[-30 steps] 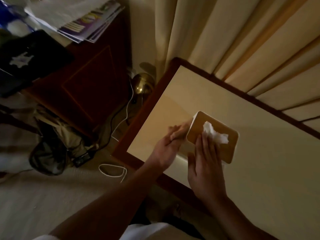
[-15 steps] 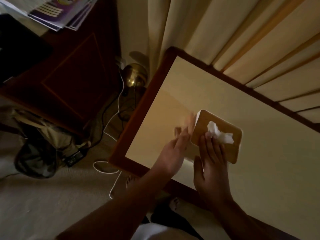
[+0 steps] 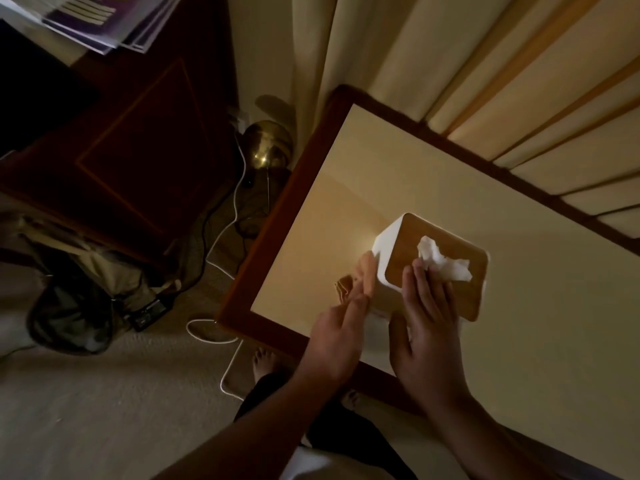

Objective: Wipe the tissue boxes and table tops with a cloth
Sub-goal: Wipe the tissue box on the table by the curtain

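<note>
While right fingers spread on the wood-lidded white tissue box, my left fingers pinch a peach cloth; brass lamp base far left.

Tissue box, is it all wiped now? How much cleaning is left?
Not finished. Done: nothing I can confirm, because the dim light hides what is clean. In hand: the left hand holds the cloth against the white side of the tissue box, while the right hand rests flat on its wooden lid. Left: probably the lid under that hand, and the table top around the box.
</note>
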### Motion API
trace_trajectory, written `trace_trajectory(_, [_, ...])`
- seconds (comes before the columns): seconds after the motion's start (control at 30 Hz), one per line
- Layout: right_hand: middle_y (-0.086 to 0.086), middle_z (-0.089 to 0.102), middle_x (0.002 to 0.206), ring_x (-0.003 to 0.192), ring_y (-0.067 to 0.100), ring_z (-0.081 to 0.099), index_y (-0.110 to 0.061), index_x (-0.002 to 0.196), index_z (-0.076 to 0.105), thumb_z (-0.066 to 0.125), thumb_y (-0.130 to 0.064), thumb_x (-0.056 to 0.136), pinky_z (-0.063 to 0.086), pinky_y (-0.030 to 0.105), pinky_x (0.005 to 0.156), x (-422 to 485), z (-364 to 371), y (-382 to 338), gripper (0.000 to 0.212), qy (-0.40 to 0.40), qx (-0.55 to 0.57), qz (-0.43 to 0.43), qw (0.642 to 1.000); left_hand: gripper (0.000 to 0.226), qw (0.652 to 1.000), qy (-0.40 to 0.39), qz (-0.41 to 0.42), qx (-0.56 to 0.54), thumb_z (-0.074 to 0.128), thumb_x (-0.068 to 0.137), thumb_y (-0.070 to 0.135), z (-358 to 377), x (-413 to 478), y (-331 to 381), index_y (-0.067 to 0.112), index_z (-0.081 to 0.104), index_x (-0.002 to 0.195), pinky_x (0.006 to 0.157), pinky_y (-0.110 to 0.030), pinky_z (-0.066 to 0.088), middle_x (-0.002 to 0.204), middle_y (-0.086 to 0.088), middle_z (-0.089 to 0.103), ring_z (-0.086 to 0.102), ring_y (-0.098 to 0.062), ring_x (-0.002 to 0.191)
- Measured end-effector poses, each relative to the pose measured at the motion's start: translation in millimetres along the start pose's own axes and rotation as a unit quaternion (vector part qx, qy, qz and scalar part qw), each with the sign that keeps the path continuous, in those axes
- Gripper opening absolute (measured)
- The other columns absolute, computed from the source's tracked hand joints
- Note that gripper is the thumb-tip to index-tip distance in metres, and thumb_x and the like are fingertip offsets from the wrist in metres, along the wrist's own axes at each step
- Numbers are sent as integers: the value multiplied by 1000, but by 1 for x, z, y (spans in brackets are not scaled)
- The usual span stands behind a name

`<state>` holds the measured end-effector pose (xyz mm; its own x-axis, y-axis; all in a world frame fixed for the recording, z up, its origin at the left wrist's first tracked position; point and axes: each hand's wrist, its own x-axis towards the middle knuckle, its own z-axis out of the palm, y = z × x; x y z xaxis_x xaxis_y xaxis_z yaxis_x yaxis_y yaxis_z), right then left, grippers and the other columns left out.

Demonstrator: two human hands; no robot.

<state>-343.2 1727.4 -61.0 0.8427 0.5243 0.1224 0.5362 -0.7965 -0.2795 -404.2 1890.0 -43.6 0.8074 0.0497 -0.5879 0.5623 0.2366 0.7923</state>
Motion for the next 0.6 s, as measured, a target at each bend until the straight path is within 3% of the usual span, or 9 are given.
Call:
trace_trajectory(0.07, [16, 28, 169, 160, 31, 20, 3, 158, 35, 42, -20, 98, 22, 61, 125, -1, 0, 1, 64, 5, -2, 4, 1000, 62, 999, 24, 22, 40, 33, 106, 66, 2, 27, 7, 21, 75, 117, 75, -33, 57, 96, -2, 78, 74, -14, 88])
trace_trajectory(0.13, [15, 28, 169, 160, 31, 20, 2, 158, 36, 41, -21, 99, 21, 62, 125, 0, 0, 1, 63, 3, 2, 5, 1000, 65, 997, 29, 4, 65, 33, 105, 65, 7, 71, 32, 18, 74, 122, 93, -34, 56, 115, -9, 76, 72, -23, 105])
trace_trajectory(0.2, [14, 29, 169, 160, 30, 20, 2, 158, 36, 41, -21, 100, 20, 62, 125, 0, 0, 0, 63, -1, 8, 1, 1000, 72, 999, 20, 2, 27, 36, 93, 73, 7, 97, 50, 20, 75, 123, 104, -43, 55, 119, -9, 76, 72, -24, 109])
trace_trajectory(0.27, [13, 25, 171, 160, 29, 17, 0, 160, 32, 40, -21, 101, 19, 62, 126, 0, -1, 1, 63, -8, 19, 9, 1000, 74, 1000, 1, 8, -16, 36, 89, 80, 7, 91, 48, 27, 76, 123, 103, -45, 56, 119, -2, 77, 73, -19, 111])
trace_trajectory(0.33, [12, 22, 172, 161, 28, 14, -3, 161, 30, 39, -22, 101, 19, 62, 126, 0, -1, 2, 63, -9, 28, 18, 999, 72, 1000, 1, 7, -21, 35, 94, 84, 8, 53, 27, 34, 73, 128, 96, -31, 56, 124, 8, 75, 70, -9, 115])
trace_trajectory(0.4, [13, 24, 171, 160, 30, 16, -1, 160, 32, 40, -21, 101, 22, 62, 125, 0, 0, 1, 63, -2, 25, 13, 1000, 61, 999, 47, 23, 1, 34, 103, 70, 9, 17, 7, 32, 72, 131, 77, -17, 51, 113, 10, 76, 69, 3, 97])
trace_trajectory(0.47, [14, 27, 170, 160, 31, 19, 1, 159, 34, 43, -20, 98, 22, 62, 125, 0, 1, 1, 65, 6, 19, 7, 1000, 58, 998, 57, 27, 23, 35, 107, 62, 9, 19, -2, 24, 75, 123, 66, -25, 52, 94, 5, 76, 69, -2, 78])
trace_trajectory(0.53, [14, 27, 170, 160, 30, 19, 1, 158, 34, 44, -20, 97, 20, 61, 126, 0, 1, 0, 66, 10, 21, 6, 1000, 67, 997, 69, 13, 44, 35, 99, 68, 8, 54, 15, 18, 79, 108, 76, -38, 62, 92, 0, 78, 73, -13, 82])
trace_trajectory(0.6, [13, 28, 169, 160, 29, 18, 1, 158, 36, 45, -21, 97, 18, 60, 127, 0, 2, -1, 65, 16, 22, 7, 1000, 67, 998, 53, 3, 33, 36, 91, 68, 6, 85, 40, 22, 79, 114, 96, -46, 59, 107, -3, 79, 75, -18, 99])
